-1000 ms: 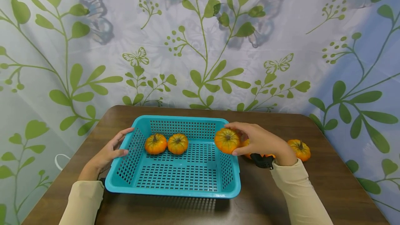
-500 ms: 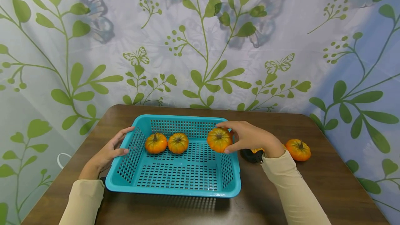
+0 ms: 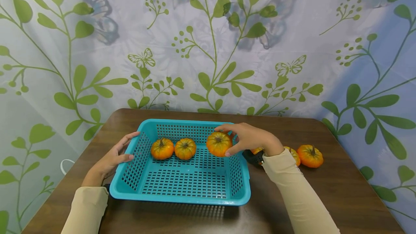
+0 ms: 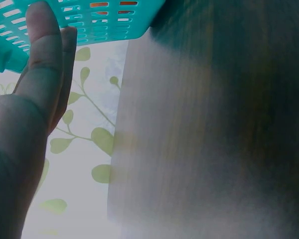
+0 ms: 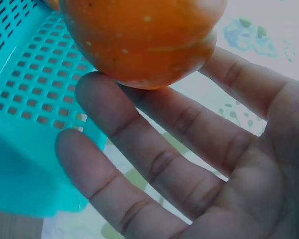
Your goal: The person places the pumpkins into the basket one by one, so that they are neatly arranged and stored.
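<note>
A small orange-yellow pumpkin (image 3: 219, 143) is held by my right hand (image 3: 248, 138) over the right part of the turquoise plastic basket (image 3: 182, 199). In the right wrist view the pumpkin (image 5: 144, 40) sits at the fingertips, and the lower fingers stretch out below it. My left hand (image 3: 112, 160) holds the basket's left rim, its thumb over the edge; in the left wrist view, fingers (image 4: 42, 64) lie along the perforated outer wall. Inside the basket two more pumpkins, one at the left (image 3: 161, 149) and one beside it (image 3: 185, 149), rest side by side on the bottom.
Right of the basket, a pumpkin (image 3: 310, 156) sits on the brown wooden table (image 3: 344, 187). Others, partly hidden by my right wrist and sleeve, lie near it. A leaf-and-butterfly patterned curtain (image 3: 208, 46) hangs behind the table. A white cord (image 3: 63, 165) shows at the left.
My right hand has moved left with the pumpkin, from over the basket's right rim to above its inside. The left hand and the basket stay in place.
</note>
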Action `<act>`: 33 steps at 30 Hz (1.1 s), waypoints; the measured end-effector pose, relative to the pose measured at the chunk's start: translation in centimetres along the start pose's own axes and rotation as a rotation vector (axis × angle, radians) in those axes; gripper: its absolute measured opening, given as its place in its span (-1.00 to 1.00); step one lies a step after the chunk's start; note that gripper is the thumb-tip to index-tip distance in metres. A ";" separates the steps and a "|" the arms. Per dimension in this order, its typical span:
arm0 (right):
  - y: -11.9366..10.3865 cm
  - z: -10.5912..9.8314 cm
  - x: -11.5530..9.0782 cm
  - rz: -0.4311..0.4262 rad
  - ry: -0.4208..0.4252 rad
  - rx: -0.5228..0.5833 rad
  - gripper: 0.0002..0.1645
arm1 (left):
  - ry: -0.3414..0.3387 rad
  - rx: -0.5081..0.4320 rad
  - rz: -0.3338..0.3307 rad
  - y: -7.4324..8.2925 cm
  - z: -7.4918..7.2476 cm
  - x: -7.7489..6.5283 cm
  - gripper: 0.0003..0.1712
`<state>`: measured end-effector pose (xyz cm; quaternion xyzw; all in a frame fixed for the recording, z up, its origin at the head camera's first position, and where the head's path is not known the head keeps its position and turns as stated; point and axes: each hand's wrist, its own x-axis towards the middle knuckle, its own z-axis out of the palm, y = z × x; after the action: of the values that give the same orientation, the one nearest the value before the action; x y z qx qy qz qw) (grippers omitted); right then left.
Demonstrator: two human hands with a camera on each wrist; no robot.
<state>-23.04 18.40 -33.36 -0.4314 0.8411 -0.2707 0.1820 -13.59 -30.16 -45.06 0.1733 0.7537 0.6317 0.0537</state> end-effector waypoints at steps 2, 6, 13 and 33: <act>0.0 0.0 0.5 -0.003 -0.008 0.007 -0.02 | 0.000 0.002 0.001 -0.1 0.0 0.0 -0.15; 0.0 0.1 1.7 0.017 -0.028 0.052 0.00 | -0.001 -0.007 0.000 -0.1 0.0 -0.1 -0.15; 0.8 0.6 3.7 0.045 -0.058 0.077 -0.01 | -0.023 -0.038 -0.006 -0.2 0.1 -0.1 -0.17; 2.3 1.6 6.3 0.130 -0.127 0.164 0.01 | -0.019 -0.025 0.009 0.0 0.0 0.2 -0.16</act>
<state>-27.17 13.87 -36.53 -0.3758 0.8291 -0.2986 0.2868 -13.75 -30.10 -45.07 0.1819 0.7445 0.6395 0.0601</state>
